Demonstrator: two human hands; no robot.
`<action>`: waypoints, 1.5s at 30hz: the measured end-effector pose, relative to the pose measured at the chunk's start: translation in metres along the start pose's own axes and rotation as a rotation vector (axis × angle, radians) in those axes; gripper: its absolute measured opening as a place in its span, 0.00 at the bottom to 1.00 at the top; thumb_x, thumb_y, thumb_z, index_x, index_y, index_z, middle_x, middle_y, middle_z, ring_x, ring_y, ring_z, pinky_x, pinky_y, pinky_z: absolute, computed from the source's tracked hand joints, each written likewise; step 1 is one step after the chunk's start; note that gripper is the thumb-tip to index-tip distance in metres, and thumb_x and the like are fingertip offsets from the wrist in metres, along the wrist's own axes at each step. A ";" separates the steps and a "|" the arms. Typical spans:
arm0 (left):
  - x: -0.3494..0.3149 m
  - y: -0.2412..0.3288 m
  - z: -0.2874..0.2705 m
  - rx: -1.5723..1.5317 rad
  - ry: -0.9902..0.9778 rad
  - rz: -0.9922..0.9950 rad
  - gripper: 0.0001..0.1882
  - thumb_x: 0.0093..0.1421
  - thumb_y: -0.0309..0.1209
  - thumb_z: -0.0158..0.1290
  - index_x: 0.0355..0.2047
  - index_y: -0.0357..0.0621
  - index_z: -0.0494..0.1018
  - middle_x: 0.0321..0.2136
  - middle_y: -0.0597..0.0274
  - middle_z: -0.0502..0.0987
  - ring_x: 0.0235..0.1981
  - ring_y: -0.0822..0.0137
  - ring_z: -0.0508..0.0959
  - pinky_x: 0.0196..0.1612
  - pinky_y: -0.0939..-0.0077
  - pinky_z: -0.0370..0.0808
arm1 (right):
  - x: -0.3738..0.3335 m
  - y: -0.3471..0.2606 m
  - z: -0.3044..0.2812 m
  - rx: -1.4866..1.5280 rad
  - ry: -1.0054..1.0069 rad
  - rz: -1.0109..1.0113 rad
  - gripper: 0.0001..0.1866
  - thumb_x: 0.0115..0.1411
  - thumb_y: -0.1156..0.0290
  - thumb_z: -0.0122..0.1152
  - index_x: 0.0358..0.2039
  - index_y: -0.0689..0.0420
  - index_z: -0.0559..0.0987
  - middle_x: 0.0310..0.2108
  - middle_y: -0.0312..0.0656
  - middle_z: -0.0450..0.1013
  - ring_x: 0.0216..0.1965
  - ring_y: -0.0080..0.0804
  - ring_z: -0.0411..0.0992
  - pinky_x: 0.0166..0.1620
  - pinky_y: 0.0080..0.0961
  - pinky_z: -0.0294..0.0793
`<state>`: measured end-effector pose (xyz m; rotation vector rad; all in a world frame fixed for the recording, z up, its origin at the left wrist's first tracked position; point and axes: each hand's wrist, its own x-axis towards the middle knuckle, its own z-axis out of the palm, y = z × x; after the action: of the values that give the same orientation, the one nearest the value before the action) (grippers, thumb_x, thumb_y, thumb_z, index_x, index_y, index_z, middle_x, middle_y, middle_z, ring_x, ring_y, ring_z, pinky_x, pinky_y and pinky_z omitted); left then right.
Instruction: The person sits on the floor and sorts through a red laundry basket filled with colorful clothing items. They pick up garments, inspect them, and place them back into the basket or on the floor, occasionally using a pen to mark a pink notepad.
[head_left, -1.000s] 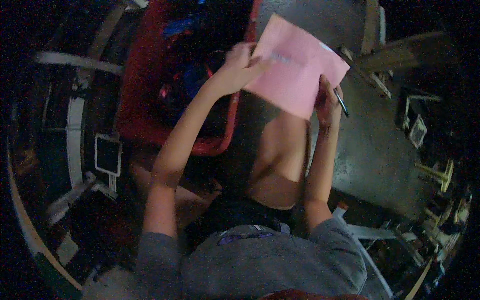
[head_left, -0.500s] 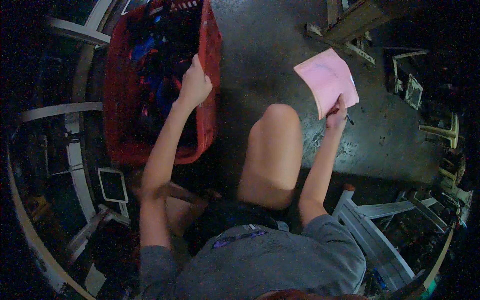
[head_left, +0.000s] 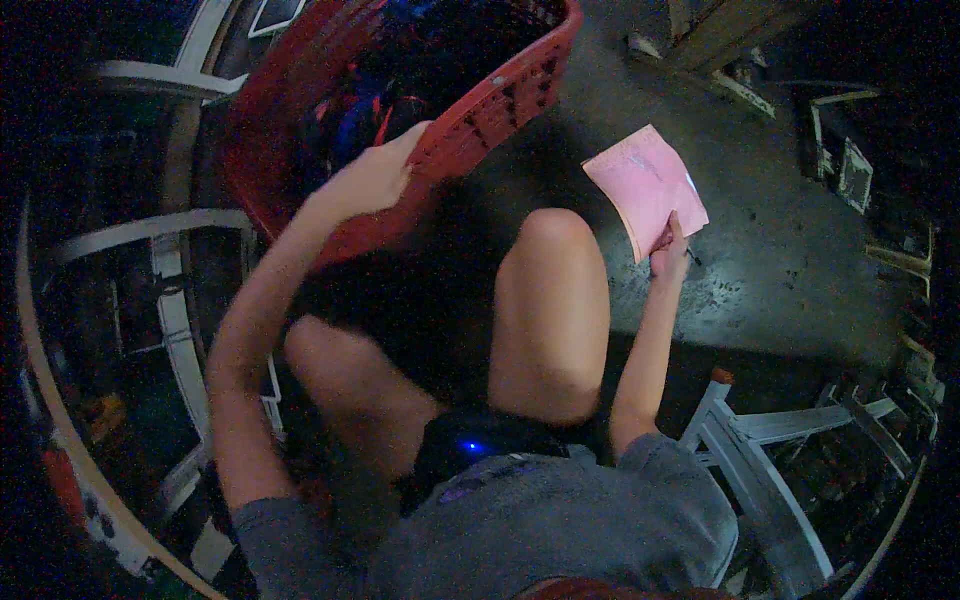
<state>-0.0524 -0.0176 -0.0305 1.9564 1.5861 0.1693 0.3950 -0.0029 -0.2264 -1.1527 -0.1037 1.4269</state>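
Observation:
My left hand (head_left: 378,180) is closed over the rim of a red plastic basket (head_left: 492,122), which stands at an angle on the floor to my front left. Inside the basket lies a heap of dark, blue and red pieces (head_left: 375,115), too dim to name. Out to the right, my right hand (head_left: 668,258) pinches a few pink paper sheets (head_left: 638,180) by their near edge, thumb on top. A thin dark pen (head_left: 695,257) sticks out beside that hand's fingers; most of it is hidden.
Grey metal frames (head_left: 180,310) line my left side. A grey metal stand (head_left: 760,470) with an orange-capped end is close by on the right. Beyond the papers, a wooden-looking base (head_left: 720,60) rises from the dark concrete floor (head_left: 760,260).
The basket has swung round clockwise, its far end now further right, with my left hand still on its rim. My left elbow has moved outward. The papers have dipped slightly nearer.

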 end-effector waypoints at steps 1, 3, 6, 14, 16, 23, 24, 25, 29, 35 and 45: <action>-0.010 0.000 -0.009 0.013 -0.088 -0.101 0.27 0.56 0.24 0.40 0.58 0.47 0.52 0.43 0.37 0.70 0.43 0.41 0.72 0.45 0.54 0.69 | 0.003 0.001 -0.005 0.024 -0.025 -0.003 0.12 0.57 0.70 0.57 0.41 0.59 0.72 0.34 0.36 0.74 0.33 0.24 0.72 0.37 0.21 0.73; -0.024 -0.005 -0.029 0.041 -0.206 -0.231 0.26 0.58 0.25 0.39 0.58 0.52 0.53 0.43 0.39 0.71 0.43 0.41 0.72 0.44 0.53 0.69 | 0.010 0.003 -0.010 -0.049 0.060 0.001 0.12 0.57 0.71 0.58 0.41 0.59 0.72 0.34 0.35 0.73 0.34 0.23 0.72 0.38 0.20 0.73; -0.046 -0.018 -0.042 0.177 -0.186 -0.230 0.24 0.56 0.25 0.42 0.54 0.50 0.58 0.41 0.42 0.72 0.42 0.44 0.73 0.43 0.55 0.70 | 0.025 -0.006 -0.002 -0.156 0.033 -0.026 0.13 0.56 0.73 0.59 0.41 0.60 0.72 0.36 0.35 0.73 0.36 0.23 0.71 0.40 0.19 0.71; -0.059 -0.033 -0.058 0.295 -0.152 -0.010 0.16 0.53 0.29 0.52 0.43 0.41 0.67 0.33 0.49 0.75 0.36 0.51 0.76 0.40 0.63 0.72 | 0.064 -0.052 0.066 -0.494 -0.273 -0.282 0.15 0.56 0.74 0.58 0.44 0.63 0.71 0.40 0.38 0.72 0.41 0.27 0.70 0.45 0.23 0.70; -0.040 -0.036 -0.074 0.194 -0.183 0.102 0.14 0.54 0.31 0.54 0.39 0.38 0.69 0.30 0.51 0.76 0.33 0.55 0.77 0.39 0.66 0.72 | 0.068 -0.049 0.077 -0.613 -0.392 -0.378 0.15 0.56 0.74 0.58 0.43 0.65 0.71 0.40 0.40 0.72 0.41 0.27 0.70 0.45 0.23 0.70; 0.083 -0.126 -0.063 0.389 -0.095 0.186 0.14 0.51 0.24 0.52 0.39 0.38 0.69 0.34 0.50 0.75 0.37 0.55 0.77 0.40 0.68 0.73 | 0.030 -0.008 0.047 -0.824 -0.310 -0.011 0.15 0.55 0.68 0.58 0.40 0.63 0.73 0.35 0.38 0.73 0.35 0.25 0.70 0.39 0.21 0.70; 0.090 -0.139 -0.064 0.362 -0.124 0.141 0.17 0.50 0.27 0.54 0.42 0.38 0.68 0.36 0.49 0.75 0.38 0.55 0.76 0.42 0.68 0.72 | 0.021 -0.005 0.034 -0.815 -0.330 -0.002 0.15 0.55 0.68 0.58 0.40 0.63 0.73 0.34 0.38 0.73 0.34 0.25 0.70 0.38 0.21 0.71; 0.097 -0.149 -0.065 0.344 -0.193 0.061 0.21 0.50 0.30 0.55 0.44 0.39 0.67 0.38 0.49 0.74 0.40 0.55 0.75 0.44 0.68 0.71 | 0.016 -0.001 0.020 -0.799 -0.313 0.044 0.14 0.55 0.68 0.58 0.39 0.63 0.73 0.34 0.38 0.73 0.34 0.25 0.70 0.38 0.21 0.71; 0.110 -0.165 -0.067 0.105 -0.101 0.162 0.08 0.53 0.25 0.52 0.34 0.37 0.72 0.28 0.57 0.77 0.34 0.64 0.77 0.41 0.73 0.73 | 0.028 0.018 -0.045 -1.104 -0.308 0.014 0.14 0.56 0.70 0.58 0.40 0.64 0.72 0.33 0.38 0.72 0.34 0.24 0.71 0.37 0.21 0.71; 0.116 -0.150 -0.056 0.016 -0.153 0.010 0.10 0.55 0.24 0.49 0.36 0.35 0.75 0.30 0.51 0.78 0.32 0.63 0.77 0.37 0.69 0.74 | 0.101 0.030 -0.108 -1.552 -0.220 -0.178 0.11 0.53 0.66 0.61 0.31 0.62 0.76 0.23 0.35 0.72 0.21 0.23 0.69 0.24 0.24 0.67; 0.105 -0.124 -0.047 -0.107 -0.016 -0.088 0.11 0.53 0.24 0.50 0.35 0.32 0.75 0.26 0.55 0.78 0.28 0.66 0.77 0.32 0.72 0.74 | 0.100 0.009 -0.057 -1.791 0.118 -0.458 0.24 0.46 0.67 0.61 0.45 0.59 0.71 0.31 0.54 0.75 0.35 0.50 0.74 0.38 0.39 0.71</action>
<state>-0.1497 0.1090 -0.0856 1.7989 1.6154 0.1983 0.4498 0.0429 -0.3172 -2.3339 -1.6868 0.5628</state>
